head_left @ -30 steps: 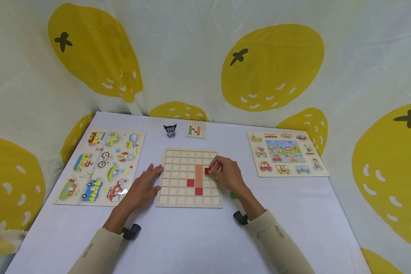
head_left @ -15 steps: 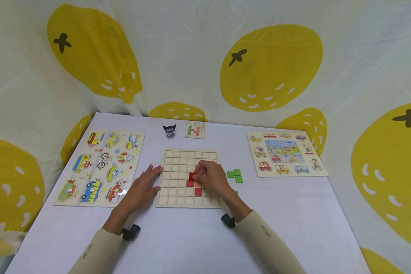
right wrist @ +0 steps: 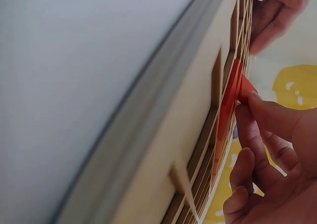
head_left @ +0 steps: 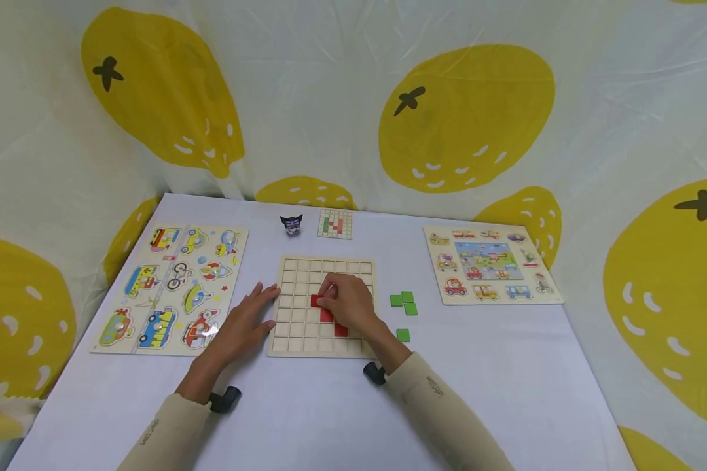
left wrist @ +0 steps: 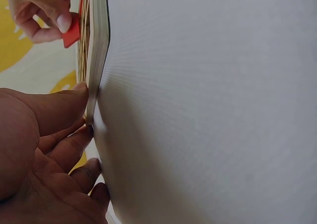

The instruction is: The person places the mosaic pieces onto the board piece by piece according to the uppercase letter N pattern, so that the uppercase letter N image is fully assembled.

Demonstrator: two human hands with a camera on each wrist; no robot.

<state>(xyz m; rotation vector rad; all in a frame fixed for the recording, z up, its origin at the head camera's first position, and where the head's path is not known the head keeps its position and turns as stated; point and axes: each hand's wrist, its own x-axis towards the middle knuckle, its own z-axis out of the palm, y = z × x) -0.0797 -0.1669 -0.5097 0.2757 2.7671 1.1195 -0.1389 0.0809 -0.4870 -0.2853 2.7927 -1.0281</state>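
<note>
In the head view a wooden grid board (head_left: 304, 343) lies mid-table. My right hand (head_left: 353, 306) pinches a red square tile (head_left: 315, 301) between thumb and fingers, over the board's middle. Seen from the left wrist, that red tile (left wrist: 71, 34) is tilted close over the grid. Red tiles (head_left: 341, 330) sit in cells beneath the hand, which hides part of the grid. Orange-red pieces (right wrist: 227, 107) lie in the cells in the right wrist view. My left hand (head_left: 244, 327) rests its fingertips and thumb along the board's left edge.
Several green tiles (head_left: 403, 335) lie right of the board. A small pattern card (head_left: 334, 233) and a dark figurine (head_left: 292, 225) stand behind it. A vehicle puzzle board (head_left: 212, 304) lies left, another puzzle board (head_left: 533, 248) right.
My right hand has moved left across the board with the red tile, from the right side to left of the placed tiles. The green tiles came into view. My left hand stayed put.
</note>
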